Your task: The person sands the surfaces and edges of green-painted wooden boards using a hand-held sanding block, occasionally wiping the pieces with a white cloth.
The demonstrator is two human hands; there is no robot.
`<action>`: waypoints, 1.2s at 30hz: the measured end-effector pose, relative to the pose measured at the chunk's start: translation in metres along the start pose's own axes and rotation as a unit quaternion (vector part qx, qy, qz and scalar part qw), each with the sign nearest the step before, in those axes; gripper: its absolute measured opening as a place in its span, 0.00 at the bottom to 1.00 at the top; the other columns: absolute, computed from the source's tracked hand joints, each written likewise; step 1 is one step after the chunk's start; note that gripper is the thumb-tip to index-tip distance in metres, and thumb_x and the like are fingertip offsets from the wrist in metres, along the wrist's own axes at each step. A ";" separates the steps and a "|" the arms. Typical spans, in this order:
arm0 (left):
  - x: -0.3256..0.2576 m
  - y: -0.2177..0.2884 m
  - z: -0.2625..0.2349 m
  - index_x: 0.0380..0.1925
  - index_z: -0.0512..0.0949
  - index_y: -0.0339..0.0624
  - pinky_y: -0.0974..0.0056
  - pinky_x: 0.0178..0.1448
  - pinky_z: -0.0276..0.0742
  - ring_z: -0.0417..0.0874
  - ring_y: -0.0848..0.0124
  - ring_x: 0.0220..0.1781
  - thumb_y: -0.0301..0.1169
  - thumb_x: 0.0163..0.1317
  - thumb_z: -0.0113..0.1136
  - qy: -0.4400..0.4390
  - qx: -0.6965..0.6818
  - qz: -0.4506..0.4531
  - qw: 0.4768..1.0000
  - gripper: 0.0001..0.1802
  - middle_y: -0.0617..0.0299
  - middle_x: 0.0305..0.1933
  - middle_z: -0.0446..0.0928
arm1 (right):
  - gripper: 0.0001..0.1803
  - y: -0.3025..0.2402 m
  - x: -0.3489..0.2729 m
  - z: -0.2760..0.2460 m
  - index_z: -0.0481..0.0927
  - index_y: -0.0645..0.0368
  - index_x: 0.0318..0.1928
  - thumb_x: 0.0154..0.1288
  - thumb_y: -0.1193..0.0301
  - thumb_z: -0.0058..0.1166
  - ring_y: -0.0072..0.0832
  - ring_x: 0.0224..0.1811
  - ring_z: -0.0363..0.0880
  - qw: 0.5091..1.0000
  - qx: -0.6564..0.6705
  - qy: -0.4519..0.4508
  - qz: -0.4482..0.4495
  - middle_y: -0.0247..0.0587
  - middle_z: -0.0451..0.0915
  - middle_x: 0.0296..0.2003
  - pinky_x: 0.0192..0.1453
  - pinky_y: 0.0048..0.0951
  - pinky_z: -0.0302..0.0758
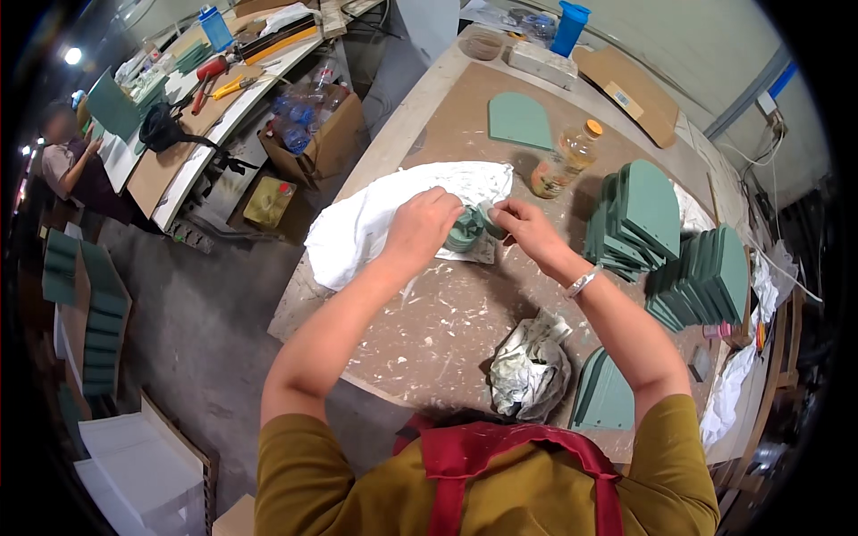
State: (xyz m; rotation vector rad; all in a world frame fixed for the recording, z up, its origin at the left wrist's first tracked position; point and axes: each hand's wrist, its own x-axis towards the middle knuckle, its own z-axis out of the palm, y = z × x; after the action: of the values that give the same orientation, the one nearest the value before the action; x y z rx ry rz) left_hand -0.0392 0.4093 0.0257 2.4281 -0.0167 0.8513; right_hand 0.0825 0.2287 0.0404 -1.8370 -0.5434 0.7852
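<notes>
A small round green container (463,237), with crumpled green material at its top, stands in front of me on the edge of a white cloth (353,234). My left hand (422,225) is closed at the container's upper left side, its fingertips bent in; what they grip is hidden. On the other side my right hand (534,236) pinches a small pale green piece (490,217) against the container's right edge. That piece is too small to name. A clear bottle with an orange cap (565,161) is just beyond my right hand.
Stacks of green arched panels (648,214) stand on the right of the worktable (420,330), and a single green panel (520,121) lies farther back. Near me is a crumpled stained cloth (529,371). A blue cup (570,29) is at the far edge. Another person (70,161) is far left.
</notes>
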 end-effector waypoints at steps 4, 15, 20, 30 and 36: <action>0.004 0.012 0.002 0.31 0.80 0.38 0.54 0.42 0.77 0.82 0.54 0.37 0.27 0.61 0.66 0.022 0.009 0.031 0.999 0.04 0.55 0.32 0.79 | 0.17 0.006 0.006 0.009 0.80 0.62 0.43 0.74 0.59 0.56 0.20 0.32 0.75 0.998 -0.045 0.007 -0.042 0.32 0.79 0.32 0.37 0.25 0.73; 0.004 0.009 -0.001 0.31 0.80 0.38 0.54 0.41 0.77 0.81 0.53 0.37 0.26 0.61 0.66 0.021 0.008 0.033 0.999 0.04 0.55 0.33 0.78 | 0.16 0.003 0.003 -0.001 0.81 0.62 0.46 0.74 0.60 0.55 0.20 0.33 0.75 0.994 0.107 -0.011 0.036 0.31 0.79 0.35 0.40 0.24 0.74; 0.007 0.009 0.001 0.30 0.80 0.39 0.54 0.41 0.77 0.82 0.54 0.37 0.26 0.61 0.66 0.019 0.032 0.039 0.999 0.04 0.55 0.32 0.78 | 0.14 0.007 -0.004 -0.002 0.82 0.61 0.45 0.75 0.61 0.55 0.20 0.34 0.75 0.998 0.052 -0.042 0.006 0.31 0.80 0.35 0.40 0.24 0.74; 0.008 0.009 0.006 0.30 0.80 0.40 0.54 0.41 0.78 0.81 0.55 0.37 0.27 0.61 0.66 -0.019 0.052 0.039 0.998 0.04 0.56 0.31 0.77 | 0.14 0.015 -0.006 0.006 0.81 0.60 0.50 0.77 0.62 0.53 0.19 0.36 0.76 0.982 0.187 0.009 0.039 0.30 0.80 0.37 0.42 0.24 0.75; 0.009 -0.016 0.016 0.33 0.81 0.40 0.53 0.42 0.78 0.81 0.52 0.38 0.28 0.62 0.64 -0.039 0.062 0.035 0.997 0.04 0.54 0.33 0.78 | 0.13 0.023 -0.045 -0.005 0.81 0.59 0.50 0.76 0.63 0.54 0.20 0.37 0.78 0.961 0.263 -0.070 0.045 0.31 0.81 0.39 0.41 0.22 0.76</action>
State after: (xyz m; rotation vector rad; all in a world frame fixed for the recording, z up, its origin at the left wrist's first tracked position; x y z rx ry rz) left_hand -0.0201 0.4163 0.0124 2.5894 -0.0821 0.8087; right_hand 0.0555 0.1869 0.0328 -1.3262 -0.2996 1.0156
